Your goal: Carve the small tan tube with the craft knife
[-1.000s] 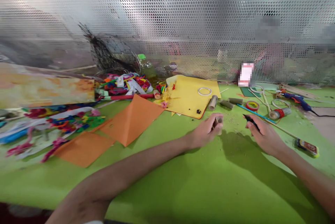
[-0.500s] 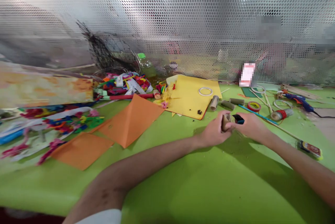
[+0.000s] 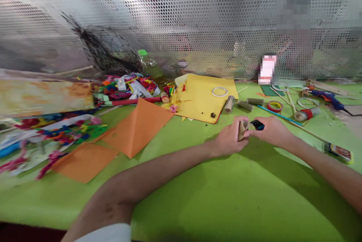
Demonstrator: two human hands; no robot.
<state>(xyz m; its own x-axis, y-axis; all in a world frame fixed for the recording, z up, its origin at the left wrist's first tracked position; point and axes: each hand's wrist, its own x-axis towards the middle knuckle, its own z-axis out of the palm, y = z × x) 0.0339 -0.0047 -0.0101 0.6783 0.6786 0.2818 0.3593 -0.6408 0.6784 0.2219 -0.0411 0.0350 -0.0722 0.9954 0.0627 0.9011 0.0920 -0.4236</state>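
Note:
My left hand (image 3: 230, 138) is closed around a short brown tube (image 3: 242, 129), which looks like cardboard or bamboo and has a rough open end facing up and right. In my right hand (image 3: 274, 130) is a small black-and-blue cutter (image 3: 257, 124), mostly covered by the fingers, with its dark end towards the tube. The right thumb reaches across to the tube's side. Both hands are just above the green table (image 3: 192, 193), where small crumbs lie scattered. Similar tubes lie behind them: one pale tube (image 3: 229, 104) and two olive-brown ones, the nearer tube (image 3: 245, 106) tilted.
Yellow sheets (image 3: 200, 102) bear a white ring (image 3: 219, 91). Orange paper (image 3: 137, 128) and colourful scraps (image 3: 85, 128) cover the left. Red tape (image 3: 275, 106), a blue glue gun (image 3: 328, 98) and a small labelled box (image 3: 339, 152) lie right. Behind stands a perforated metal screen (image 3: 181, 19).
The view has shifted slightly, so the table items on the left appear farther left and higher. Both hands keep their holds, and the tube has turned a little in the left hand.

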